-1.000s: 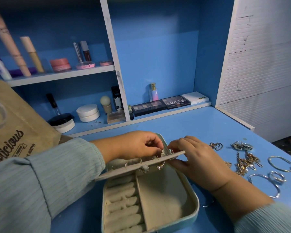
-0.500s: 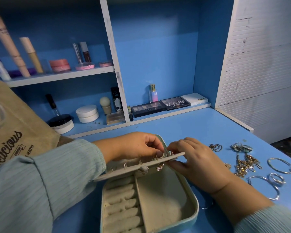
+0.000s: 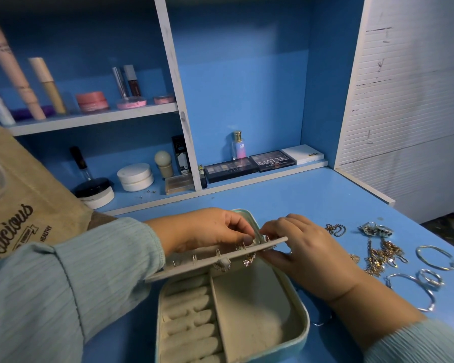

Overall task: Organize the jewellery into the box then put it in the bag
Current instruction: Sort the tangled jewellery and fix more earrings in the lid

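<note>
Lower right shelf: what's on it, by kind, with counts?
Palettes: 2
White box: 1
Perfume bottle: 1
Black tube: 1
Total: 5

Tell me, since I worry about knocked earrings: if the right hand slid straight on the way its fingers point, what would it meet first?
The right hand points left toward the left hand; it would likely meet those fingers first, at the earring panel. Depth is unclear.

My left hand [image 3: 207, 230] and right hand [image 3: 307, 254] meet knuckles up, fingers [image 3: 243, 231] curled and pinching close together. Both forearms angle inward from the lower corners, sleeves down to the wrists.
</note>
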